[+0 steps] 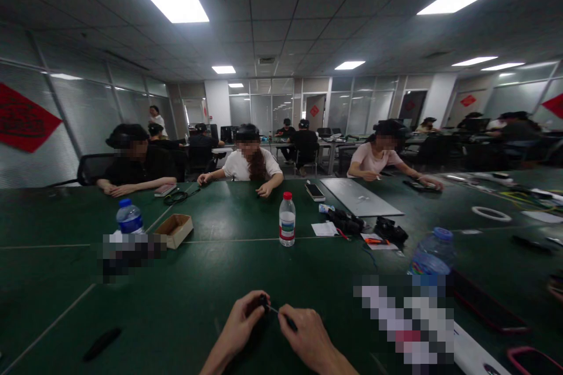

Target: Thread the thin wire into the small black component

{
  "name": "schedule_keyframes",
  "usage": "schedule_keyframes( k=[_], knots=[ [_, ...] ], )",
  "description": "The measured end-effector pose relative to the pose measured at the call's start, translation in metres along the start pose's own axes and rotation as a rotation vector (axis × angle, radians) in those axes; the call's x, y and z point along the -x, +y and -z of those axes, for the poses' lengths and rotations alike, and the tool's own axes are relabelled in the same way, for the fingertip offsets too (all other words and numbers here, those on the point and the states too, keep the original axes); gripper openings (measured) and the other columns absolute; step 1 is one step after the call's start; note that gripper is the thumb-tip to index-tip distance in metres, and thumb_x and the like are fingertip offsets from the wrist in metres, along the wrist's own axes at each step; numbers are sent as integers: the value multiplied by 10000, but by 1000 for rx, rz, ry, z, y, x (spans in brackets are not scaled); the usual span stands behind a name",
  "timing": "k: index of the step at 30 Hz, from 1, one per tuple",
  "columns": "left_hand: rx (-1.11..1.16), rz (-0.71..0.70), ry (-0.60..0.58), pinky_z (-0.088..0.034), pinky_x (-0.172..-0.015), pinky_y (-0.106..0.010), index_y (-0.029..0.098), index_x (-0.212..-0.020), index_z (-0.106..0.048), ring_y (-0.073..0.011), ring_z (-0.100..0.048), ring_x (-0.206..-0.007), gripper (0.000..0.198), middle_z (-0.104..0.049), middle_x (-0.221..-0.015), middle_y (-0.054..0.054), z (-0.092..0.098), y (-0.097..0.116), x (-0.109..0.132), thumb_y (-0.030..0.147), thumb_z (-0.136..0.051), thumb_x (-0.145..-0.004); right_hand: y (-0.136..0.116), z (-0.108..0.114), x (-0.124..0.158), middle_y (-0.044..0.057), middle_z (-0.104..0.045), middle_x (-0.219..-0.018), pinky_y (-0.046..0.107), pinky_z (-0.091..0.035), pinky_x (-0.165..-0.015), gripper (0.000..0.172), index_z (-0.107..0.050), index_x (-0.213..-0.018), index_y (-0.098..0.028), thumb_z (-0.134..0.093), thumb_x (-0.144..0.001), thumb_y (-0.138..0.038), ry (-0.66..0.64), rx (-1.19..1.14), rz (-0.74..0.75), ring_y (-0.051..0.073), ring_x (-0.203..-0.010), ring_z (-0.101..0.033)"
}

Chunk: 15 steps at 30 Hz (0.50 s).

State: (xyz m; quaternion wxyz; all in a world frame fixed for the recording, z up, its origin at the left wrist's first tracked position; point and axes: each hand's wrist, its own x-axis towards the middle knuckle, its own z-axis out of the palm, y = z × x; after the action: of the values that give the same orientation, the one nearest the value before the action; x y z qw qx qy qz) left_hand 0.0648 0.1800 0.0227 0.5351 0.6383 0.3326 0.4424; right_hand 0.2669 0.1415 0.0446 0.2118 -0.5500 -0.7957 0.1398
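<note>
While a small black part [264, 303] is pinched by the left hand [235, 328], a slim black-handled tool [290, 323] is gripped by the right hand [308, 337], fingers closed, near edge of dark green counter [153, 310].

- Slim tool [289, 322], black and silver, at the right hand [309, 335]
- Dark green table [145, 304] beneath the right hand, crossed by pale seams
- Water bottle [287, 224] ahead of the right hand: red cap, red-banded white label

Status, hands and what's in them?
Left hand pinching small dark part. Right hand on thin black-handled tool, tip at the part. Bottle ahead, apart from hands.
</note>
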Motion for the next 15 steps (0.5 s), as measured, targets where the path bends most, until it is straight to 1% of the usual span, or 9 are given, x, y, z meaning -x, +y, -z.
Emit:
schedule_keyframes(
  k=[4, 11, 13, 15],
  knots=[
    [18, -8, 32, -473, -833, -314, 190, -1088, -671, -239, -620, -925, 363, -694, -997, -88, 2, -7, -1, 437, -637, -824, 1, 0, -1, -4, -702, -785, 227, -376, -601, 289, -653, -916, -262, -378, -952, -342, 0, 9, -2, 150, -684, -649],
    [-129, -20, 36, -427, -974, -376, 214, -1147, -679, -265, -597, -1051, 334, -681, -1121, -103, 0, -10, 2, 356, -600, -855, 3, -1, 0, -2, -703, -819, 224, -386, -620, 290, -651, -935, -263, -373, -954, -342, -6, 7, 25, 148, -715, -652],
    [-142, -25, 34, -421, -982, -377, 217, -1152, -679, -264, -595, -1058, 337, -680, -1124, -100, 1, -9, 2, 360, -596, -858, 3, -1, 0, -1, -701, -825, 224, -394, -624, 293, -649, -951, -263, -367, -957, -345, -2, -5, 31, 149, -723, -654],
    [-109, -10, 28, -437, -956, -367, 214, -1150, -677, -261, -602, -1041, 349, -685, -1108, -98, 3, -8, 2, 379, -614, -849, 2, -1, 0, 0, -698, -812, 226, -397, -621, 298, -646, -945, -259, -362, -959, -348, -1, -11, 29, 152, -716, -654]
  ],
)
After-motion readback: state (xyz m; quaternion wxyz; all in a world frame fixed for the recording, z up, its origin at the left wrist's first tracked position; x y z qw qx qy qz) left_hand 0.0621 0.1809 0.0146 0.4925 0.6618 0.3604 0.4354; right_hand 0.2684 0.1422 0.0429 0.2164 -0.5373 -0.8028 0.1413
